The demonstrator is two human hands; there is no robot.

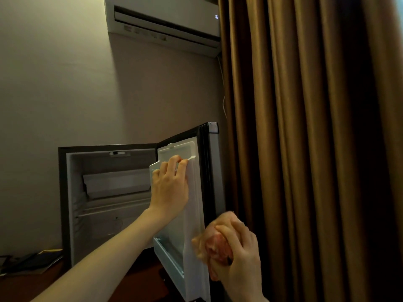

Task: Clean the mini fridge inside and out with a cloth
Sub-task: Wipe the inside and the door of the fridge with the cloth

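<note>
Most of cloth (214, 247) hidden in right hand (242, 258); door (193, 214) bottom cropped.

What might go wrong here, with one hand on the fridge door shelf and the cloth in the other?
The left hand grips the thin upper door shelf; leaning on it may unclip or crack it. The right hand holds the cloth bunched by the edge of the door, so a hard push may swing the door into the curtain right beside it.
</note>
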